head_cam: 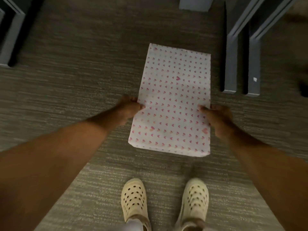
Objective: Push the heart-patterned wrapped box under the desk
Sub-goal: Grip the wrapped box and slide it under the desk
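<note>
Centre of the frame, on grey ribbed carpet [75, 80]: the heart-patterned wrapped box [173, 100], white paper with small pink hearts, lying flat with its long axis running up the frame, tilted slightly clockwise. Its far end points toward the upper middle of the frame; its near end sits just above the person's feet.

Head view. Left hand [129, 108] grips the box's left long edge about midway along, thumb on the top face, other fingers wrapped down the side; closed on the box. Right hand [216, 117] grips the right long edge at roughly the same level, thumb [202, 107] on the top face, fingers curled over the edge; also clamped on the box. Both bare forearms reach in from the lower corners.

Right of the box, near but apart: two grey desk legs [241, 64], upright panels with dark gaps between them. Left desk leg [10, 39] at the upper left edge, well apart from the box. A grey block [195, 3] at the top edge, partly cut off.

Bottom centre: a pair of cream perforated clogs [134, 200], toes pointing up the frame toward the box, not touching it. Image slightly blurred throughout.
</note>
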